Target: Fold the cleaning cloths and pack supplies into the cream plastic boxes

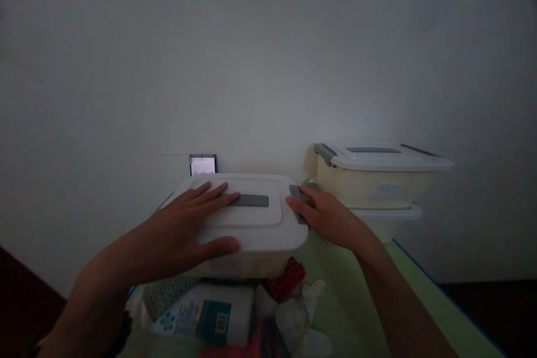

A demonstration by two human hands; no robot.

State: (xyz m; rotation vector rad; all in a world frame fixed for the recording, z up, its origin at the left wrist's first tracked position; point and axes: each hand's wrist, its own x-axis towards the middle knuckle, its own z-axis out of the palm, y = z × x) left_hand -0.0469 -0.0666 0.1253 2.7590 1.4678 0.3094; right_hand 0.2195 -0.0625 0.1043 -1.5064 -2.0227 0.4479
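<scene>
A cream storage box (251,266) with a white lid (260,238) stands in front of me, the lid lying on top of it. My left hand (197,224) rests flat on the lid's left part, fingers spread, its fingertips beside the grey strip (254,201) in the middle. At the lid's right end, my right hand (325,213) has its fingers closed around the grey latch (296,201). The left end of the box is hidden behind my left hand and forearm.
Two more lidded boxes (364,184) are stacked at the right by the wall. A phone (203,164) stands upright behind my box. Before it, on the green table (348,296), lie a white-and-teal package (222,313), red cloth (289,278) and pale crumpled items (300,319).
</scene>
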